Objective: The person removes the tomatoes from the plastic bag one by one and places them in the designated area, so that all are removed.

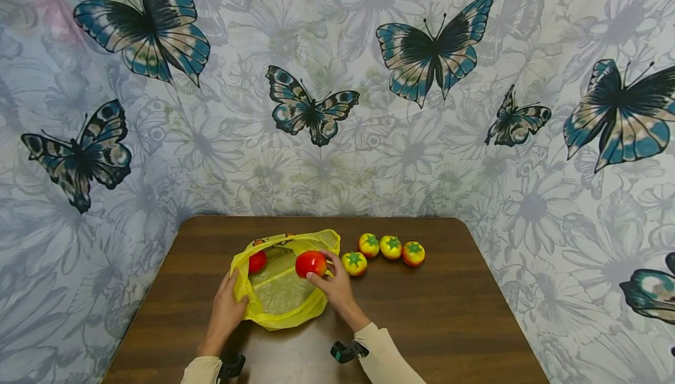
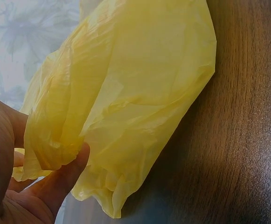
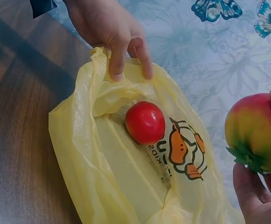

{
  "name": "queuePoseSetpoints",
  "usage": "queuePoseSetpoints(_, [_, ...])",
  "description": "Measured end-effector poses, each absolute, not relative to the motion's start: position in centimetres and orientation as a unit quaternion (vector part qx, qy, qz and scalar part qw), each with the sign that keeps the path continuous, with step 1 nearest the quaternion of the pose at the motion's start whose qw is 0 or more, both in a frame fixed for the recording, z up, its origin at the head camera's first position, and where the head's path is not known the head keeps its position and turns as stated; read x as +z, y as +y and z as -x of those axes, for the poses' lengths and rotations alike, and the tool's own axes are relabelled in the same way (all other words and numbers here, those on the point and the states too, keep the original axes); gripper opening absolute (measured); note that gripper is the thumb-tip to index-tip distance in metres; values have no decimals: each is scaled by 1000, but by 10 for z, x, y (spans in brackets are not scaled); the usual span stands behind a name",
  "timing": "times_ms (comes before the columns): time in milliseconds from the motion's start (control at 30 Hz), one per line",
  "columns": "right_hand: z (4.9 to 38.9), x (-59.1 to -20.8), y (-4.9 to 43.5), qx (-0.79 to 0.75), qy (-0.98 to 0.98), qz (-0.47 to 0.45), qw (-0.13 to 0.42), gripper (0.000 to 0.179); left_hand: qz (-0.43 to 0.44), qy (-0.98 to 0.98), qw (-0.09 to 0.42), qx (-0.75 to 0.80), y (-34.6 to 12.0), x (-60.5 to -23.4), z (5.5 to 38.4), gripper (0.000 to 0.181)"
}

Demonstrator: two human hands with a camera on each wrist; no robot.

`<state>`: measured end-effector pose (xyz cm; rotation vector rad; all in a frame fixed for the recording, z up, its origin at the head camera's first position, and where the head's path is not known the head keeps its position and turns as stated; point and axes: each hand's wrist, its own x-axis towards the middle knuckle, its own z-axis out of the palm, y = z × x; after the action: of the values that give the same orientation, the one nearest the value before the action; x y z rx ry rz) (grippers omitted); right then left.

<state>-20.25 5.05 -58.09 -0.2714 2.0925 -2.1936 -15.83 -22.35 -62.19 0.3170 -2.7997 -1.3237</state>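
A yellow plastic bag (image 1: pixel 287 318) lies on the table with its mouth spread wide. My left hand (image 1: pixel 227 308) pinches the bag's left rim between thumb and fingers, as the left wrist view also shows. One red tomato (image 3: pixel 145 122) rests inside the bag near that hand. My right hand (image 1: pixel 337 284) holds another tomato (image 1: pixel 310 264) by thumb and fingers over the bag's right side. In the right wrist view this held tomato shows a yellow-red underside and green leaves.
Right of the bag stand several yellow-red tomatoes with green tops: one tomato (image 1: pixel 354 264) close to the bag, the others in a row behind it, out to the rightmost tomato (image 1: pixel 413 253). The brown wooden table (image 1: pixel 448 313) meets a butterfly-patterned wall (image 1: pixel 327 184) at its back edge.
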Motion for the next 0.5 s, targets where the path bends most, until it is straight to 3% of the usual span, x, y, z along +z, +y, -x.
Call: queuePoseSetpoints(500, [208, -585, 63, -729, 678, 78, 40, 66, -97, -899, 16, -427, -223, -621, 157, 77])
